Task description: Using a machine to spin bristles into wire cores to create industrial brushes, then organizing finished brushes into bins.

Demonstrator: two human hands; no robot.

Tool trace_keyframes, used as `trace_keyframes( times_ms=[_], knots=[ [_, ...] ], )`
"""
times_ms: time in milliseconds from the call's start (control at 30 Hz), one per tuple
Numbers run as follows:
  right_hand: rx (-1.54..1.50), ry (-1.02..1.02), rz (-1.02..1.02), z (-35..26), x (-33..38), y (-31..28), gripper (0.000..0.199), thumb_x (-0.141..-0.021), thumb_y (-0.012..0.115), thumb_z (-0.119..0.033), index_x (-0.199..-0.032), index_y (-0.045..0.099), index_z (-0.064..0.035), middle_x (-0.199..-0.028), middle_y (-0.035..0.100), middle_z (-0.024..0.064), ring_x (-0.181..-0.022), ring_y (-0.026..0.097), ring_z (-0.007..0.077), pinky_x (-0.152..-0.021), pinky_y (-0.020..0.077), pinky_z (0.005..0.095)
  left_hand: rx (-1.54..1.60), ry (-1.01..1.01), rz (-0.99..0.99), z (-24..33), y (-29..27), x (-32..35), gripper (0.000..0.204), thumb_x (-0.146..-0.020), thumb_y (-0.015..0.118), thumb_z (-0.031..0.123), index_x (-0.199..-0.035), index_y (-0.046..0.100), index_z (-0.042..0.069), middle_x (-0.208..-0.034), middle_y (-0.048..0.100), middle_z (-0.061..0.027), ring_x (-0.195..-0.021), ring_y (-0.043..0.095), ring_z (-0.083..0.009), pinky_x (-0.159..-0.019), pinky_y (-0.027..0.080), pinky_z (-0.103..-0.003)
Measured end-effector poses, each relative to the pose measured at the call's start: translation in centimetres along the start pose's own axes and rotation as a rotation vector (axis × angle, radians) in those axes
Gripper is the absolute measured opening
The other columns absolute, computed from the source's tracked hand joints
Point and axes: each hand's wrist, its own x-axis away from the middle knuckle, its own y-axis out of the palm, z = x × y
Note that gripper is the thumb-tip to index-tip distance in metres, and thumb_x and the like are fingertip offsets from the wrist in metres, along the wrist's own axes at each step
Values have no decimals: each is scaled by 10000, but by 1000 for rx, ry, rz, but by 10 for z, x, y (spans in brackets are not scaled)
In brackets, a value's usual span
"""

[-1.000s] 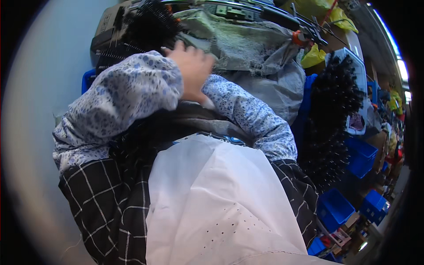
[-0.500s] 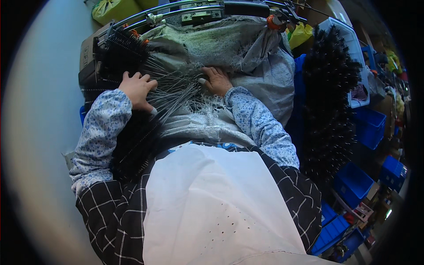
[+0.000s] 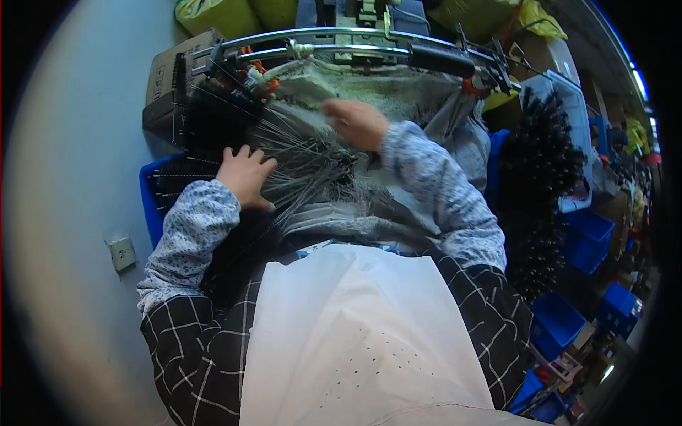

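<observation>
A bundle of thin brushes lies across my lap. Their black bristles (image 3: 217, 113) lie to the left, and their bare grey wire stems (image 3: 295, 170) point right. My left hand (image 3: 245, 175) rests on the bundle with its fingers spread, thumb beside the wires. Above the right ends of the stems is my right hand (image 3: 357, 122), blurred by motion, with its fingers seemingly bent; whether anything is in them cannot be made out. Under the stems a whitish woven plastic sack (image 3: 334, 213) is draped, frayed around the wire ends.
Metal rails with a black sleeve (image 3: 442, 61) cross in front of me. A cardboard box (image 3: 162, 84) stands at the far left by the wall. Black bristle brushes (image 3: 540, 156) are piled on my right, near a pale plastic bin (image 3: 577, 188) and several blue bins (image 3: 588, 241).
My right hand has lifted off the wire ends and sack, moving up. My left hand remains spread on the brushes. The whole view has shifted, showing more of the rails and a wall socket.
</observation>
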Motion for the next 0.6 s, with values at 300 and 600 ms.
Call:
trace_keyframes(
  times_ms=[300,600],
  knots=[
    [-378,-241,-72,-70,-109,37,538,-793,503,-376,-1131,361,17,-1045,494,233,-1006,474,320,-859,365,363,15,16,191,14,-9,47,585,-652,631,364,-1137,435,103,-1133,425,-128,-1136,324,-275,-960,189,-490],
    [-604,-458,294,-90,-106,2,366,-722,557,-43,-1044,387,-6,-939,525,185,-900,504,341,-773,408,363,250,259,187,-45,-104,65,529,-697,608,232,-1150,392,63,-1155,414,-153,-1104,384,-282,-970,232,-431]
  ],
)
